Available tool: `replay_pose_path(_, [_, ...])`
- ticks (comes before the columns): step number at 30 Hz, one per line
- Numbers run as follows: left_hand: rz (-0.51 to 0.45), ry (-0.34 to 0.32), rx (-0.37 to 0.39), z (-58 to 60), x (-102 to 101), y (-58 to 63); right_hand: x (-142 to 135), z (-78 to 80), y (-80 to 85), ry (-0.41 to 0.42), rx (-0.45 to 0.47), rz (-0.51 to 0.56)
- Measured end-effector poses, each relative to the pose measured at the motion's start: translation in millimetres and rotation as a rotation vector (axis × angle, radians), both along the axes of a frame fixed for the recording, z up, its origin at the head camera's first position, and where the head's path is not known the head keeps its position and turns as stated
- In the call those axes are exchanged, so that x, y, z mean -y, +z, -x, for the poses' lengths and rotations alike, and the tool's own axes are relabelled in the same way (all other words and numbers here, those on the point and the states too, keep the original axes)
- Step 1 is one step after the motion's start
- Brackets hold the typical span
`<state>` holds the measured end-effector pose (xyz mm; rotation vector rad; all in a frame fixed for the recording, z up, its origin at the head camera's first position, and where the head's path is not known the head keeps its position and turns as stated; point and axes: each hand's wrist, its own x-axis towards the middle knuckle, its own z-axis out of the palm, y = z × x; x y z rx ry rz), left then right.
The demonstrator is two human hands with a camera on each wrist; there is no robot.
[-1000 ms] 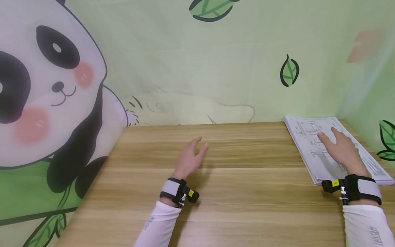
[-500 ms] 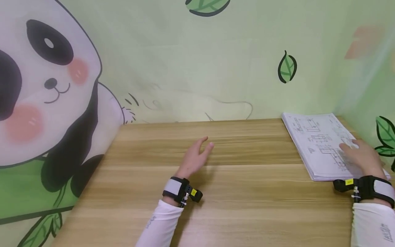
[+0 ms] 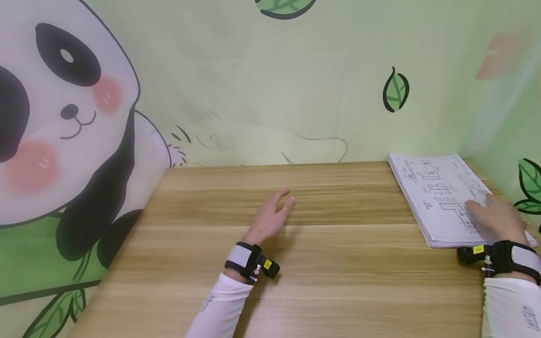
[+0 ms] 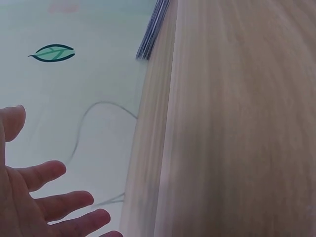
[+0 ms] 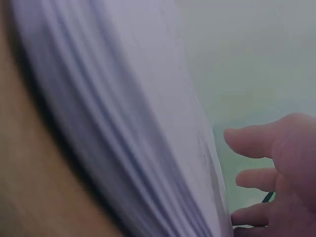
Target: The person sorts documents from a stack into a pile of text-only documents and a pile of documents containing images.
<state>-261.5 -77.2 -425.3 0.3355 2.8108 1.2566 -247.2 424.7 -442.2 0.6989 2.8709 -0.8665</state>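
A thick stack of printed paper sheets point(image 3: 435, 188) lies at the right back of the wooden table, its top page covered in line drawings. Over the stack's right side is my right hand point(image 3: 500, 217), thumb toward the drawings. The right wrist view shows that hand's thumb and fingers point(image 5: 254, 178) spread apart, with the lower fingertips right at the far edge of the paper stack point(image 5: 163, 113). Above the middle of the table hovers my left hand point(image 3: 267, 218), holding nothing. Its fingers point(image 4: 66, 203) are loosely spread in the left wrist view.
Behind the wooden table point(image 3: 338, 272) hangs a pale green backdrop point(image 3: 296, 94) with a printed panda point(image 3: 80, 112) on the left. The backdrop continues along the right side, close beside the paper stack. Each wrist wears a strapped camera point(image 3: 270, 267).
My right hand has moved right, from above the middle of the paper stack to its right side. The left hand has barely shifted. The head view has tilted slightly.
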Motion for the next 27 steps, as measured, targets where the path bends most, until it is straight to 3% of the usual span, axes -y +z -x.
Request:
replay_pose_path(14, [-0.036, -0.119, 0.07, -8.9, -26.5, -8.8, 3.2, -3.5, 3.5, 0.081, 0.052, -0.036])
replay_pose_path(18, [-0.051, -0.146, 0.098, -13.9, -47.0, -12.3, 6.2, -3.7, 5.3, 0.073, 0.045, -0.067])
replay_pose_path(24, [-0.067, -0.214, 0.048, -19.9, -90.3, -19.5, 12.8, -2.3, 4.7, 0.036, -0.025, -0.112])
replay_pose_path(27, [-0.092, -0.239, 0.078, -24.2, -114.4, -20.3, 15.2, -2.3, 4.8, 0.045, -0.056, -0.107])
